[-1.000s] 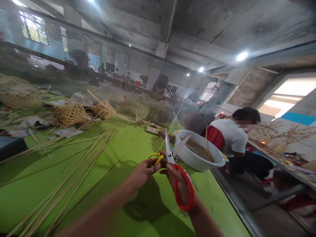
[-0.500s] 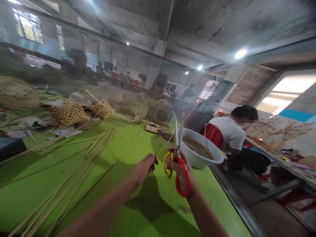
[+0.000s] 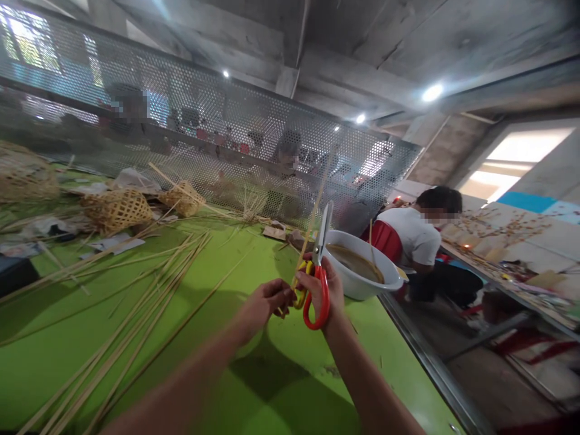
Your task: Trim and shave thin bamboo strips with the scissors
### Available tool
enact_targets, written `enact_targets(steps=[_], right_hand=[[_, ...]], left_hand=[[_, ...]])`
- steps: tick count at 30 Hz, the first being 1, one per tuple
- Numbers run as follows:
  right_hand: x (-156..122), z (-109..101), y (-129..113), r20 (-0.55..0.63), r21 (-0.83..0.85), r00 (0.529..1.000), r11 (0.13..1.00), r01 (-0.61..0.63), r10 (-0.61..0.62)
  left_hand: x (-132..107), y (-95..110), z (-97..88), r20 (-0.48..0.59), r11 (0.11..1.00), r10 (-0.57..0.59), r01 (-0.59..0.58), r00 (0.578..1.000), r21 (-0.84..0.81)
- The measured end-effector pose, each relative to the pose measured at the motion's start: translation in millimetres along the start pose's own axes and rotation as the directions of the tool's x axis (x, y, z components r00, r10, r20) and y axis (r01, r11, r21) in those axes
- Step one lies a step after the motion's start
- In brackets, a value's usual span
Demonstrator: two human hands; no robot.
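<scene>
My right hand (image 3: 333, 289) is closed around a pair of scissors (image 3: 322, 232) with one red and one yellow handle. The blades point upward and lie nearly together. Just beside it, my left hand (image 3: 272, 298) pinches a thin bamboo strip (image 3: 312, 225), which rises past the yellow handle and behind the blades. The fingers of both hands almost meet over the green table (image 3: 217, 356). Part of the strip's lower end is hidden by the fingers. To the right of my right hand stands a white basin (image 3: 362, 289) of brownish liquid, with a stick leaning in it.
Several long bamboo strips (image 3: 167, 279) lie across the table's left side. Woven baskets (image 3: 118, 209) and scraps stand at the back left. A perforated metal screen (image 3: 217, 142) borders the far edge. Beyond the table's right edge sits a person in a white shirt (image 3: 410, 226).
My hands have come together, with the right hand and scissors moving left and turning. The strip between them now stands steeply upward. The scissor blades have drawn closer to each other.
</scene>
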State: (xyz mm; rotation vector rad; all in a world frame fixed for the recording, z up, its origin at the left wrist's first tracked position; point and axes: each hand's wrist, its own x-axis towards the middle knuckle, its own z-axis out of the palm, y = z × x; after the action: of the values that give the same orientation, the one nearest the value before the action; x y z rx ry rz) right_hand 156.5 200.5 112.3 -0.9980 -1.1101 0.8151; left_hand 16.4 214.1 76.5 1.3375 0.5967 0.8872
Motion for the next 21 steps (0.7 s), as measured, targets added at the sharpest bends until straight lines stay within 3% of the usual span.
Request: enact_targets(steps=[4, 15, 21], right_hand=[[-4.1, -4.2, -5.4, 0.028, -0.034, 0.999, 0.999, -0.022, 0.023], [-10.8, -5.9, -8.0, 0.142, -0.076, 0.976, 0.985, -0.157, 0.166], [-11.2, -4.7, -7.4, 0.186, -0.071, 0.96, 0.977, -0.2, 0.21]], left_hand=[[0.7, 4.1, -1.9, -0.028, 0.996, -0.028, 0.03, 0.999, 0.083], [10.9, 21.5, -10.2, -0.172, 0.999, 0.032, -0.026, 0.985, 0.041], [22.9, 20.9, -8.8, -0.131, 0.997, 0.039, -0.029, 0.991, 0.078]])
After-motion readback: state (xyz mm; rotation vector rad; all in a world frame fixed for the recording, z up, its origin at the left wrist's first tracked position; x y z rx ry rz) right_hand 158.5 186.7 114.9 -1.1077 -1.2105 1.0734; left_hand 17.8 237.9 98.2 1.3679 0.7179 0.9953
